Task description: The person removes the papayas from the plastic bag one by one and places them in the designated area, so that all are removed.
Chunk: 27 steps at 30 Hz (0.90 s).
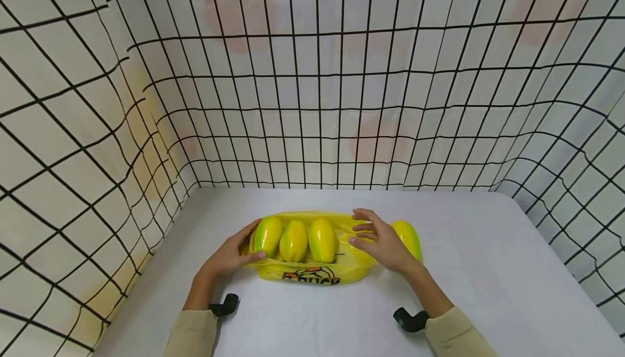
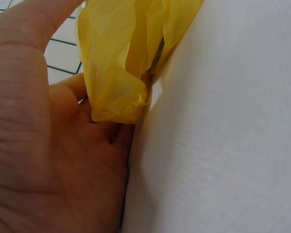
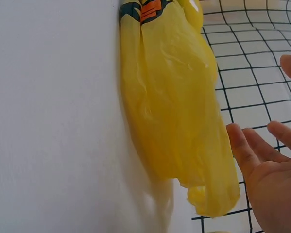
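Note:
A yellow plastic bag with black print lies across the white table, its opening spread. In it, side by side, are three glossy yellow-green mangoes. My left hand holds the bag's left end, thumb in front and fingers behind, close around the leftmost mango. In the left wrist view, crumpled bag plastic sits between thumb and fingers. Over the bag's right end hovers my right hand, fingers loosely bent and holding nothing. Another mango lies on the table just beyond that hand, partly hidden by it.
A white table spreads around the bag. Black grid netting over pale walls encloses its back and sides. Each wrist wears a black device, one near the left sleeve and one near the right sleeve.

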### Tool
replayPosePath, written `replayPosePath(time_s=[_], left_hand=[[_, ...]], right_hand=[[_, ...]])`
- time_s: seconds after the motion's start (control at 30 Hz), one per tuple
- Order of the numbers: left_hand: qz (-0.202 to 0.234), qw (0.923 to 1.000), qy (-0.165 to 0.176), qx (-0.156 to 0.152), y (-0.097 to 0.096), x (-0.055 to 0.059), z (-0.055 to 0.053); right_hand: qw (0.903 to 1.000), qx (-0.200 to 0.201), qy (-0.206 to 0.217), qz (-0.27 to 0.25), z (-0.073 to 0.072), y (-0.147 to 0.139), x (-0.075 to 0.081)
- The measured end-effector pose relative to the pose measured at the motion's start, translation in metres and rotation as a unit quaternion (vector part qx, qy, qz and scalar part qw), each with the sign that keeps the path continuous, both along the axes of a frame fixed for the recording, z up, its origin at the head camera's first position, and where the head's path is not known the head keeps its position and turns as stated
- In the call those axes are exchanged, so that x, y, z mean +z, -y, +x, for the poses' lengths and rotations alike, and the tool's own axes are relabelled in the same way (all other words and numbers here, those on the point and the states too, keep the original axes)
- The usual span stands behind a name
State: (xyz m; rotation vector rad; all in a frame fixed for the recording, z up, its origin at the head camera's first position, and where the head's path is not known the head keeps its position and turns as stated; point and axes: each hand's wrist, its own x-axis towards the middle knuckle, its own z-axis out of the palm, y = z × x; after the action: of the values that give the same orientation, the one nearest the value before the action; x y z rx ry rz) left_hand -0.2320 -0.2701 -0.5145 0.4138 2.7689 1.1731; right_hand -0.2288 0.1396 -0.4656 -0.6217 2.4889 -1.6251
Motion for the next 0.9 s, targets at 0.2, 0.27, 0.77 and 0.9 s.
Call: replayPosePath(time_s=[0.2, 0.27, 0.77, 0.9], left_hand=[[-0.001, 1.0, 0.001, 0.001, 0.0, 0.001, 0.0], [-0.003, 1.0, 0.001, 0.002, 0.0, 0.001, 0.0], [0.002, 1.0, 0.0, -0.001, 0.0, 0.0, 0.0], [0.002, 1.0, -0.004, -0.003, 0.001, 0.0, 0.0]], right_hand=[[0.9999, 0.004, 0.009, 0.006, -0.004, 0.009, -0.007], [0.9999, 0.003, 0.014, 0.01, -0.004, 0.012, -0.009], [0.9981, -0.017, 0.043, 0.041, -0.004, 0.037, -0.018], [0.9971, -0.024, 0.05, 0.051, -0.004, 0.041, -0.02]])
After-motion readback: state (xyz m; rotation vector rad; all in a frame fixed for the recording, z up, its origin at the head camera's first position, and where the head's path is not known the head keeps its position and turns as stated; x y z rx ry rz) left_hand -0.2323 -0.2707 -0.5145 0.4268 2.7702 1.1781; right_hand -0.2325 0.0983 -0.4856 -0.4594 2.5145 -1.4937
